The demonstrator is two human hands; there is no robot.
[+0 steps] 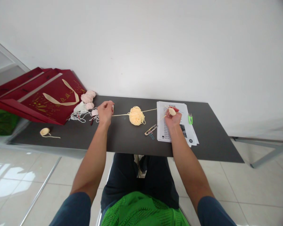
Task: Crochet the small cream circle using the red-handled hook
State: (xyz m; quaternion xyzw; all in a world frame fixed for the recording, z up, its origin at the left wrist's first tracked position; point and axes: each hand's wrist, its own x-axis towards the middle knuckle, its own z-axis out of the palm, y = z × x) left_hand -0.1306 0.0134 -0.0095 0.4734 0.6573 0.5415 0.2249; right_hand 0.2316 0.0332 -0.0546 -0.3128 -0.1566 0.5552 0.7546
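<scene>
A loose ball of pale yellow yarn (136, 115) lies on the dark table (122, 138) between my hands. My left hand (105, 112) is closed and pinches a strand of yarn that runs taut to the ball. My right hand (173, 117) is closed over the papers (186, 125), holding a small yellow crocheted piece (172, 111) together with a red-handled hook (176, 109). Another strand runs from the ball toward my right hand.
Red gift bags (37, 94) lie at the table's left end, with pink and white yarn pieces (86, 103) beside them. A small yellow piece (45, 131) sits near the left front edge. Clips (151, 130) and a green snipper (190, 118) flank the papers. A white wall stands behind.
</scene>
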